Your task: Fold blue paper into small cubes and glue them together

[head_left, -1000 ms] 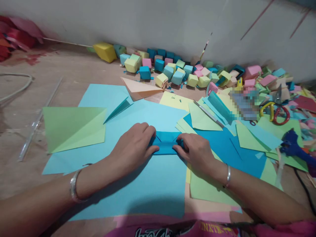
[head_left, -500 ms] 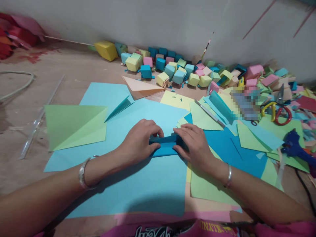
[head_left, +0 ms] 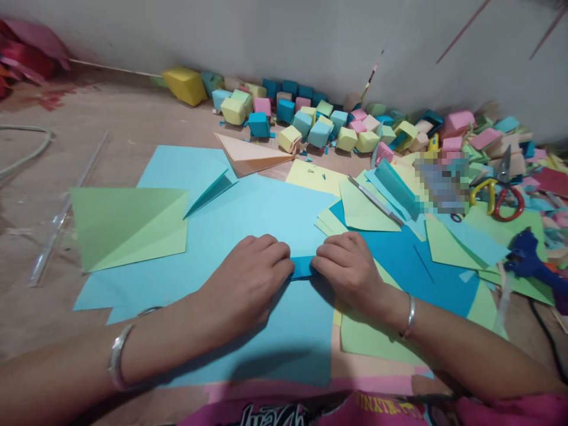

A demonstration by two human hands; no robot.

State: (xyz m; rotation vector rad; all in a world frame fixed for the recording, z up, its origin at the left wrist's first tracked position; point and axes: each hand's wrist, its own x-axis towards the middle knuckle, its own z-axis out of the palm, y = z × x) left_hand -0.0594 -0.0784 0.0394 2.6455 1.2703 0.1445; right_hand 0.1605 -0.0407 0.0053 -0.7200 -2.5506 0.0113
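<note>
A small folded piece of blue paper (head_left: 303,267) lies between my hands, only its middle strip showing. My left hand (head_left: 255,275) grips its left end with curled fingers. At the right end, my right hand (head_left: 348,266) pinches it the same way. Under both hands spreads a large sheet of light blue paper (head_left: 213,343). A folded green sheet (head_left: 128,228) rests on it to the left, and a small folded teal piece (head_left: 210,194) stands beyond my left hand.
Many coloured paper cubes (head_left: 319,133) line the wall. To the right lie a craft knife (head_left: 375,202), scissors (head_left: 503,192), a blue glue gun (head_left: 528,254) and cut sheets, including a darker blue sheet (head_left: 452,290). A clear plastic strip (head_left: 55,228) lies at the far left.
The blue paper's raised flap is now folded down into a narrower strip. My fingers have curled in and press on both its ends, and my left forearm has shifted lower.
</note>
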